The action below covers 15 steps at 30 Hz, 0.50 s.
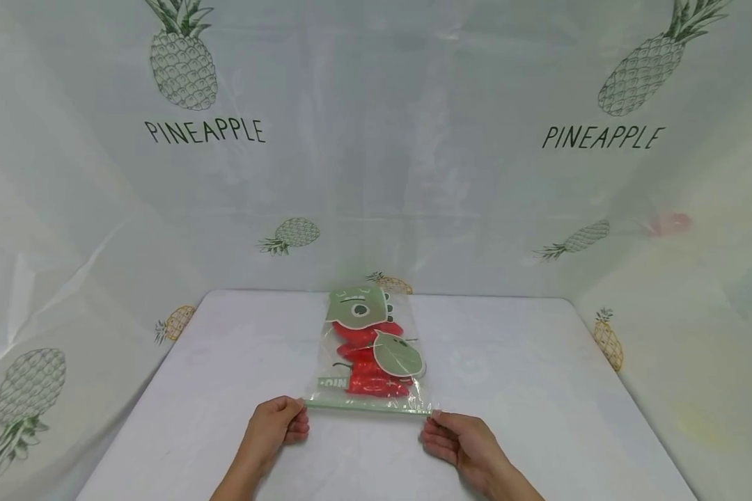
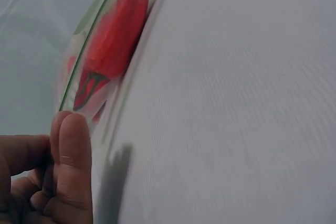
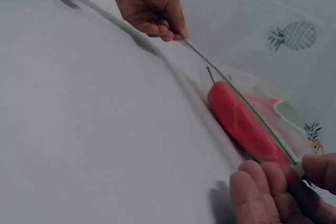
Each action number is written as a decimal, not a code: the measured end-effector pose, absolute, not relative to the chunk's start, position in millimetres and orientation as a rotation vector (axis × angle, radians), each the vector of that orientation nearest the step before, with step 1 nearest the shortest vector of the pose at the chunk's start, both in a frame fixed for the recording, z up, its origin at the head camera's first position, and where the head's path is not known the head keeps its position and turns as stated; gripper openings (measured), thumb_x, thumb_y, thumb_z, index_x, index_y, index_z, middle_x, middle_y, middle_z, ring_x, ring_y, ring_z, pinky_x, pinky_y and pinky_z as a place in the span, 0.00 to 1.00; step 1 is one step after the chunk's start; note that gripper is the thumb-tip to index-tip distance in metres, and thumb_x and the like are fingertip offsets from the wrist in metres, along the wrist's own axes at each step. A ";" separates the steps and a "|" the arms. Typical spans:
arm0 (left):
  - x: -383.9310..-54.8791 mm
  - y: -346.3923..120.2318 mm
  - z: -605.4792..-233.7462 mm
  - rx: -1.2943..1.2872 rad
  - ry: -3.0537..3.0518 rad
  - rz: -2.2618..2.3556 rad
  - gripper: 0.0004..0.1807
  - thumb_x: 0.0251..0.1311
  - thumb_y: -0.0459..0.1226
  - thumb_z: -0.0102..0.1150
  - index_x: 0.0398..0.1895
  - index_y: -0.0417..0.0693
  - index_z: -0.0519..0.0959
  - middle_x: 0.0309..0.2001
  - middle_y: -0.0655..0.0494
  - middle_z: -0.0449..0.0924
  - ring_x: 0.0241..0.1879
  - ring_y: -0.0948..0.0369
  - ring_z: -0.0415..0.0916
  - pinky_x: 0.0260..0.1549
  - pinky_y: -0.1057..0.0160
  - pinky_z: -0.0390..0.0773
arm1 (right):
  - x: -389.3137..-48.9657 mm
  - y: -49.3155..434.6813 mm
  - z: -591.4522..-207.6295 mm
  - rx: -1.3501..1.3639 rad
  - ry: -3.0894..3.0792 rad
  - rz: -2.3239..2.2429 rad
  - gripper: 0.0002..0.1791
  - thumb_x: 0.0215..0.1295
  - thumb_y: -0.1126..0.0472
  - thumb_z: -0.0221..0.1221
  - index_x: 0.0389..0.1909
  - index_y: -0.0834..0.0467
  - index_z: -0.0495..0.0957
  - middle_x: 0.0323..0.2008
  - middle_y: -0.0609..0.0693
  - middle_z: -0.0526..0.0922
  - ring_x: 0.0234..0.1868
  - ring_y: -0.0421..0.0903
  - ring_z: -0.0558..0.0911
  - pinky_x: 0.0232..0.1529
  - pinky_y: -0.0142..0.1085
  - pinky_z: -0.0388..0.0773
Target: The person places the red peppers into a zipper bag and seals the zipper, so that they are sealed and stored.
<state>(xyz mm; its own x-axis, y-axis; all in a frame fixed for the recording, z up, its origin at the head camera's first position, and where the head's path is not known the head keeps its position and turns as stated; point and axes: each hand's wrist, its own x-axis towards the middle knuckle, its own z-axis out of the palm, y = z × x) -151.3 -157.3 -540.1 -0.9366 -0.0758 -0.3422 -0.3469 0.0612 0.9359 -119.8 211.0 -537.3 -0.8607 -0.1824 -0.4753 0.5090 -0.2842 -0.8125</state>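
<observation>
A clear zip bag with green cartoon prints lies on the white table, its green zip strip toward the person. Inside it are several red peppers with green stems. My left hand pinches one end of the strip between thumb and curled fingers. At the opposite end, my right hand pinches the other corner. The strip runs straight between both hands. In the right wrist view, a red pepper shows through the plastic just below the strip, and the left hand grips the far end.
The white table reaches back to a pale curtain printed with pineapples and lettering. Curtain sides also hang along the table's left and right edges. A faint red shape shows through the curtain at right.
</observation>
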 end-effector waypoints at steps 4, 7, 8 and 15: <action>-145.6 -167.6 -540.4 -0.353 2.171 1.873 0.17 0.78 0.40 0.57 0.41 0.30 0.81 0.32 0.48 0.84 0.29 0.59 0.84 0.31 0.60 0.89 | -120.7 221.4 -535.7 0.377 1.625 -2.117 0.22 0.76 0.53 0.62 0.52 0.71 0.78 0.42 0.57 0.91 0.45 0.49 0.91 0.52 0.43 0.88; -145.4 -177.2 -535.8 -0.265 2.246 1.715 0.17 0.77 0.41 0.57 0.41 0.32 0.82 0.33 0.49 0.84 0.29 0.59 0.83 0.30 0.60 0.89 | -125.2 232.5 -532.1 0.396 1.717 -2.090 0.25 0.78 0.50 0.60 0.54 0.72 0.78 0.42 0.57 0.91 0.45 0.49 0.91 0.52 0.43 0.88; -146.2 -179.9 -532.6 -0.243 2.288 1.647 0.16 0.77 0.41 0.57 0.40 0.34 0.83 0.33 0.50 0.83 0.29 0.59 0.83 0.29 0.60 0.88 | -126.9 236.2 -530.0 0.410 1.765 -2.078 0.26 0.79 0.50 0.60 0.55 0.73 0.78 0.42 0.57 0.90 0.45 0.49 0.91 0.51 0.42 0.88; -162.7 -195.2 -501.7 -0.025 2.927 0.934 0.11 0.75 0.38 0.58 0.49 0.40 0.86 0.34 0.52 0.87 0.33 0.55 0.83 0.32 0.53 0.84 | -140.7 256.4 -514.1 0.372 2.452 -1.781 0.26 0.78 0.49 0.60 0.60 0.69 0.81 0.50 0.60 0.88 0.48 0.52 0.89 0.48 0.44 0.89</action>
